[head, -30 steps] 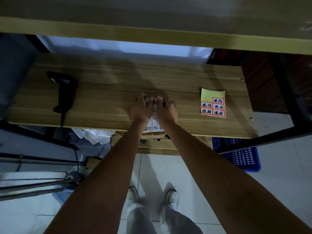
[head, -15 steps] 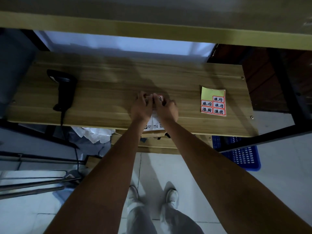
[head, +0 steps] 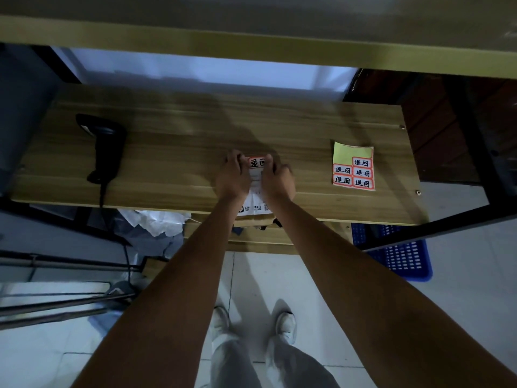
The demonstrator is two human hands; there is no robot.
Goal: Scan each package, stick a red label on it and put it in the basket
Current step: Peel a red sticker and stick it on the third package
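Left hand [head: 233, 177] and right hand [head: 278, 179] lie side by side on a small white-wrapped package with printed shipping slip [head: 255, 204], fingertips curled down at either end of a red rectangular label with black characters [head: 256, 163], pressing it onto the package's far end. Whether the label edges are fully stuck, cannot tell. Risk: package overhangs the near edge of the wood-grain laminate shelf [head: 181, 152]; uneven pressure could tip it off, or crease the label. Yellow backing sheet with five red labels left [head: 353, 170] sits well to the right; black handheld barcode scanner [head: 105, 147] well left. Blue perforated plastic basket [head: 402, 254] on pale tiled floor, below right. Dim light.
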